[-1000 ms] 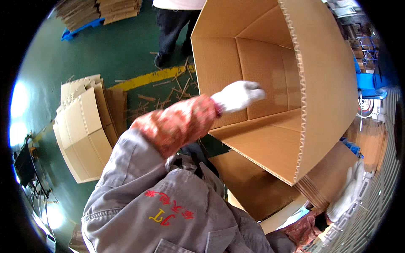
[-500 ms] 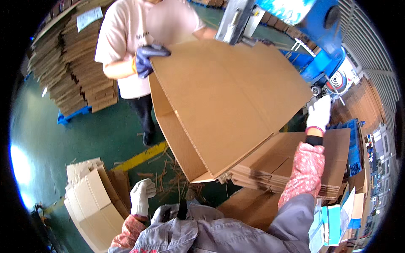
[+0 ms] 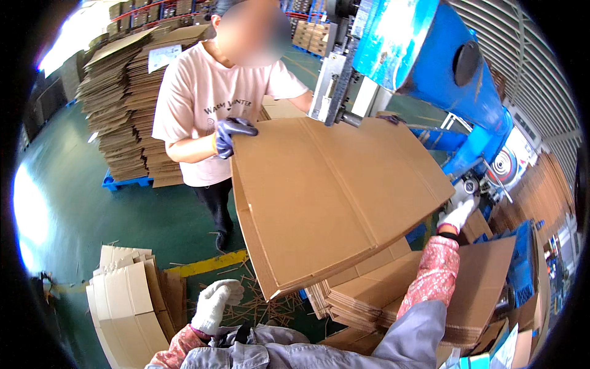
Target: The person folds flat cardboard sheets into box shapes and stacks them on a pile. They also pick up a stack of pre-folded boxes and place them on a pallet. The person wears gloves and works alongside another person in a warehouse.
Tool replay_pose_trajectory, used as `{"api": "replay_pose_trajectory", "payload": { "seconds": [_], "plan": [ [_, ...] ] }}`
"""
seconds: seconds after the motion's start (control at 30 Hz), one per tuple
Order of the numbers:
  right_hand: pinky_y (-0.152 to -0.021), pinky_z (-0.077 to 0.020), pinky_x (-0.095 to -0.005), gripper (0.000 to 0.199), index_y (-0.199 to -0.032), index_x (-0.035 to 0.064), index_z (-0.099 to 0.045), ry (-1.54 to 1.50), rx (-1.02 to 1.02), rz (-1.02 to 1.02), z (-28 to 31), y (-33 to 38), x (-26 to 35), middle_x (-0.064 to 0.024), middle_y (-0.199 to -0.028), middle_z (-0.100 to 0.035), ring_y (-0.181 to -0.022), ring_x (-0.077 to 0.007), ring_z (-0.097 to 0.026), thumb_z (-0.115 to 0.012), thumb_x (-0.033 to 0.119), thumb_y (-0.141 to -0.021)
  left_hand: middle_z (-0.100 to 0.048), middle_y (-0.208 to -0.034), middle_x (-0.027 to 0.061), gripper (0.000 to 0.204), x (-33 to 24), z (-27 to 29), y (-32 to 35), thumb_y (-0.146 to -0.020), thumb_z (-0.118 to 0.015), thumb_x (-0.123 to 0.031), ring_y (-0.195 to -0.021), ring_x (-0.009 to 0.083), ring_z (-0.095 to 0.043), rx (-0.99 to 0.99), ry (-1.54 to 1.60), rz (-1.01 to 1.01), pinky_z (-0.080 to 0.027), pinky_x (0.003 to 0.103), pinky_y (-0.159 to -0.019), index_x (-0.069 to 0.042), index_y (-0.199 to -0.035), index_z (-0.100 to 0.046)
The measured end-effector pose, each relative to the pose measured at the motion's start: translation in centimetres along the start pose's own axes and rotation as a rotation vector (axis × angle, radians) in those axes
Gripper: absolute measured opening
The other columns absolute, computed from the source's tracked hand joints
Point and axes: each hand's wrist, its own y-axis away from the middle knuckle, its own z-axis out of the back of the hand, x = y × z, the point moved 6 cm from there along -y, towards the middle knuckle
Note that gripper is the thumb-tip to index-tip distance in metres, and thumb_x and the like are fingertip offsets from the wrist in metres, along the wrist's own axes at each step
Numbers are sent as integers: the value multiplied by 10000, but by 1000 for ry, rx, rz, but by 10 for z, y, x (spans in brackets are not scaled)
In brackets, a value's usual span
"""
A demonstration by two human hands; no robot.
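A large brown cardboard carton point(image 3: 332, 190) hangs in front of me, its far edge under the head of a blue machine point(image 3: 452, 74). A co-worker's dark-gloved hand point(image 3: 232, 136) grips its far left corner. My right hand point(image 3: 460, 216), in a white glove, reaches out beyond the carton's right corner. Its fingers stretch toward the machine's lower parts beside a round knob point(image 3: 472, 186); whether they touch is unclear. My left hand point(image 3: 215, 304), also white-gloved, is held low before my body, fingers loosely bent and apart from the thumb, with nothing visible in it.
Folded cartons point(image 3: 375, 289) are stacked below my right arm. Pale cardboard sheets point(image 3: 126, 301) stand at lower left, near cardboard scraps point(image 3: 270, 307) on the green floor. Behind the co-worker point(image 3: 209, 104) rises a tall cardboard stack point(image 3: 117, 104) on a blue pallet point(image 3: 126, 182).
The view has tilted up, showing more of the machine and co-worker. The opening at the carton's left end has narrowed. My right hand has turned and its fingers now point to the machine.
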Motion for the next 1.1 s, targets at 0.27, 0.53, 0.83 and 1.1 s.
{"api": "replay_pose_trajectory", "payload": {
  "seconds": [0.27, 0.53, 0.83, 1.1],
  "plan": [
    [-1154, -94, -505, 949, -1529, 128, -259, -20, -1, -127, 12, -19, -33, -56, -1586, -255, -1458, -267, -189, -312, 788, -849, -673, -1087, 165, 418, -11, 1, -2, -1001, -492, -312, -945, 245, -662, -9, 8, -21, -532, 376, -842, 46, -1189, -595],
    [-1056, -261, -442, 869, -1449, 142, -401, -71, 32, -204, 20, -27, -61, -48, -1436, -434, -1298, -228, -373, -340, 772, -854, -682, -1046, 165, 411, -21, 33, 7, -976, -527, -334, -887, 253, -675, -156, 91, -92, -540, 367, -802, 31, -1145, -616],
    [-1149, -128, -479, 979, -1501, 103, -304, -124, 158, -265, 9, 2, -89, -74, -1569, -285, -1444, -257, -229, -303, 815, -829, -678, -1076, 153, 624, -49, 70, 39, -864, -681, -473, -920, 235, -670, -157, 18, -236, -536, 354, -815, 36, -1211, -576],
    [-1170, -135, -482, 879, -1516, 143, -296, -300, 438, -520, -31, 104, -121, -81, -1574, -274, -1441, -290, -233, -266, 757, -888, -606, -1177, 201, 733, -46, 46, 64, -703, -799, -492, -1113, 348, -575, 409, -707, -197, -444, 420, -952, -11, -1221, -601]
  ]
}}
